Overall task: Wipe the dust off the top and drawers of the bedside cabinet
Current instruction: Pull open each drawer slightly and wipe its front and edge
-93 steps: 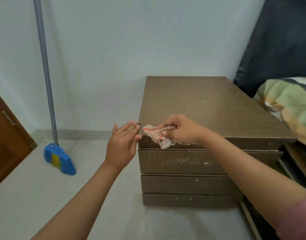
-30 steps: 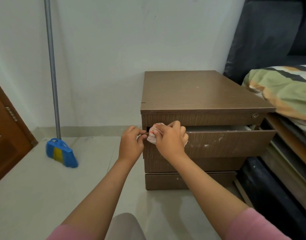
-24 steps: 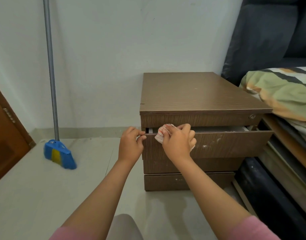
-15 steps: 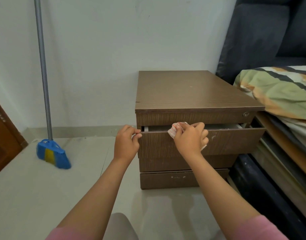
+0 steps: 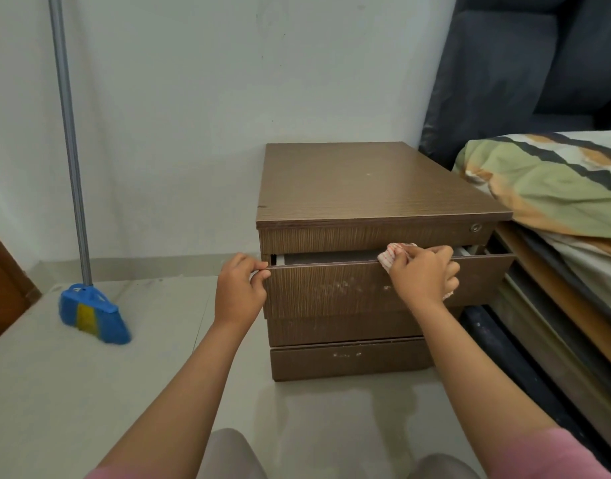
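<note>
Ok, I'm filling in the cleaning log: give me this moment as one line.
stage: wiping top drawer's upper edge | left hand: gripping drawer corner | right hand: pressing cloth on edge | top drawer: pulled partly open

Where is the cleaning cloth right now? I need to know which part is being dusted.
In the head view, the cloth is bunched in the right hand, pressed on the top edge of the pulled-out top drawer, right of centre.

Blue broom (image 5: 89, 314) against wall, striped pillow (image 5: 546, 184) on bed

Both hands (image 5: 240, 292) (image 5: 423, 276) curled shut, forearms extended forward.
</note>
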Motion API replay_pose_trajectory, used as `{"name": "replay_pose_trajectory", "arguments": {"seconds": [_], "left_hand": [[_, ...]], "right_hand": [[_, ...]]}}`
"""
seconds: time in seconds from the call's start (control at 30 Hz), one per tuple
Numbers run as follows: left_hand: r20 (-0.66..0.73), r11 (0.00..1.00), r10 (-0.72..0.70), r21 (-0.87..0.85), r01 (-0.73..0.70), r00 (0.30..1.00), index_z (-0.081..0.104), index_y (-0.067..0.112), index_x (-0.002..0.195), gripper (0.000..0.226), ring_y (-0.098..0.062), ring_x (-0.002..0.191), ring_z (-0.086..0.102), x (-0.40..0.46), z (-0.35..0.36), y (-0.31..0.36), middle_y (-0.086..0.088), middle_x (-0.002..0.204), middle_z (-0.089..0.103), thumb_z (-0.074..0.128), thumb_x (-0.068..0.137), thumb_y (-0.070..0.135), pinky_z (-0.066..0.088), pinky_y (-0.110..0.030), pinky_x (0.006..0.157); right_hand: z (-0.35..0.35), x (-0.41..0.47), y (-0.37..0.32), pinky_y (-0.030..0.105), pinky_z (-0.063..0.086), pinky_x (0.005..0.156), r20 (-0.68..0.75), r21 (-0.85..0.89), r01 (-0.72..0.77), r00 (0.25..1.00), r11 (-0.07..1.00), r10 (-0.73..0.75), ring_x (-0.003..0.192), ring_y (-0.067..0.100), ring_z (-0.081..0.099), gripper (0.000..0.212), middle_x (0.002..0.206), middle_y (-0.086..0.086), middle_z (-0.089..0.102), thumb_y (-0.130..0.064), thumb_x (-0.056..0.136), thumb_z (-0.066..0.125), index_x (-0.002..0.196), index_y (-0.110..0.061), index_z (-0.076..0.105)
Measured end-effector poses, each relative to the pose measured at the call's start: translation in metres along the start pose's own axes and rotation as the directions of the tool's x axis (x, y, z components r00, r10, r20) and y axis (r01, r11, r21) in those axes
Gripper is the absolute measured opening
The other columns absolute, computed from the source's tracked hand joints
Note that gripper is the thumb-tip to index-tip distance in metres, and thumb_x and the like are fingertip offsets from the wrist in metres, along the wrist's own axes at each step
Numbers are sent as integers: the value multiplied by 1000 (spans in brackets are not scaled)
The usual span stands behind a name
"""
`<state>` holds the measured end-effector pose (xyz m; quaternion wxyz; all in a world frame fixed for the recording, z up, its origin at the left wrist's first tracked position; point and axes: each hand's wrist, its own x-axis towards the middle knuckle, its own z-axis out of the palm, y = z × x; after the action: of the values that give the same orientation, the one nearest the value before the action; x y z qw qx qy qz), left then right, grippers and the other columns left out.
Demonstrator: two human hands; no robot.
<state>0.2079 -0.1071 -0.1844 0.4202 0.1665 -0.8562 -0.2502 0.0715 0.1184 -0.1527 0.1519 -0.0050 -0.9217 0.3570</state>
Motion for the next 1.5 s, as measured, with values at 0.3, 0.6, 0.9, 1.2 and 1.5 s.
{"name": "replay_pose_trajectory", "arguments": {"seconds": [0.3,0.6,0.9,1.2,1.5], "left_hand": [[-17,1000,9,1,-9,1000,67,3,78,5,-20,77,58,-1,-1,3,-6,80,61,68,78,-1,42,-24,69],[-18,1000,17,22,-17,1000,67,2,80,5,-17,76,56,-2,0,4,-7,80,62,68,77,-2,40,-21,68],[-14,999,33,37,-32,999,68,0,80,4,-18,75,56,-1,0,3,-9,79,62,68,77,-3,42,-25,67],[6,993,73,96,-73,997,66,2,77,8,-24,74,57,2,0,1,-8,77,61,68,75,-5,43,-30,66],[11,988,100,121,-101,995,66,1,76,6,-20,72,53,1,0,3,-9,76,60,68,75,-5,40,-29,65]], "right_hand": [[-11,23,31,48,27,100,-70,115,-53,996,992,61,111,35,37,27,126,10,39,-34,89,54,109,-20,67],[-17,42,59,49,24,103,-164,207,-79,980,975,114,112,34,36,29,123,8,40,-33,87,57,113,-24,66],[-33,74,91,49,26,102,-255,208,-148,946,967,200,112,38,37,30,123,12,41,-30,87,56,114,-22,65],[-19,90,105,41,40,98,-316,528,-100,899,843,304,117,35,34,39,132,13,36,-31,94,48,132,-24,52],[30,66,99,47,13,116,-149,684,-229,886,692,440,143,35,9,55,158,15,-3,-33,100,22,149,-23,0]]}}
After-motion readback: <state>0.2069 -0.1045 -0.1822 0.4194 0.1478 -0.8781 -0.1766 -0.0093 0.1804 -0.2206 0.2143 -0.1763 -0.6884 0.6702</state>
